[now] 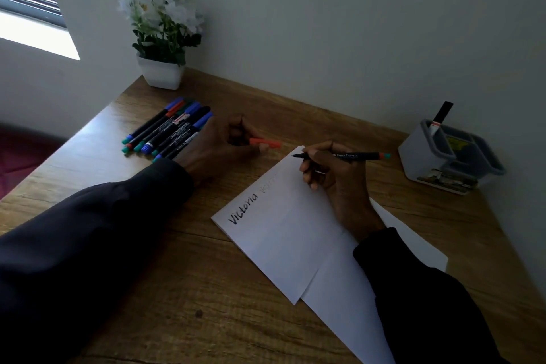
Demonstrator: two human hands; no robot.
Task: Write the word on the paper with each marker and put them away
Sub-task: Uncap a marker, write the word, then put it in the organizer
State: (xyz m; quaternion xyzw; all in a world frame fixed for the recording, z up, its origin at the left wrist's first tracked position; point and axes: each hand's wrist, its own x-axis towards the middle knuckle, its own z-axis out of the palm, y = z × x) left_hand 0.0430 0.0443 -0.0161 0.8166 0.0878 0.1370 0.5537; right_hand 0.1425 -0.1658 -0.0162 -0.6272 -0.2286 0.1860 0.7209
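White paper [283, 242] lies on the wooden desk [183, 289], with "Victoria" written in black near its left edge and a fainter word beside it. My right hand [334, 177] grips an uncapped black marker [351, 155] with a teal end, its tip just above the paper's far corner. My left hand [218, 145] rests on the desk and pinches an orange-red cap [266, 143]. Several capped markers [168, 130] lie in a row just left of that hand.
A grey pen holder [452, 156] with one black marker [441, 115] standing in it sits at the right by the wall. A white pot of white flowers [162, 68] stands at the desk's far left corner. A second sheet [339, 304] lies under the paper.
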